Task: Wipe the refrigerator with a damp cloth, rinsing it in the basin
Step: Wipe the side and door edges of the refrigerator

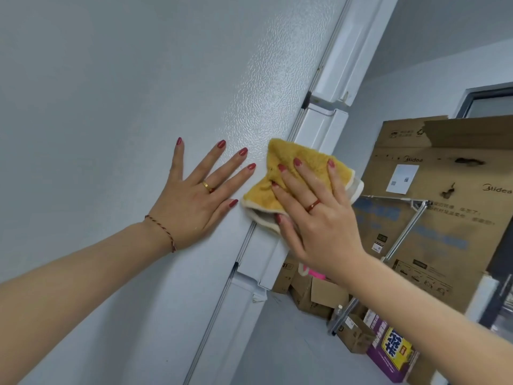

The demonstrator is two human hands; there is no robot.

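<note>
The refrigerator's pale textured side panel [138,79] fills the left and middle of the head view, tilted, with its white door edge [324,129] running diagonally on the right. My left hand [194,198] lies flat on the panel with fingers spread. Just to its right, my right hand [313,209] presses a yellow cloth with a white border [288,159] against the panel's front edge, fingers straight over the cloth. The basin is not in view.
Right of the fridge stands a large brown cardboard box [444,173] against the wall, with a metal rack bar [402,234] before it. Smaller cartons [313,295] and a purple-yellow box [391,354] sit on the floor below. A dark window frame [488,101] is at the upper right.
</note>
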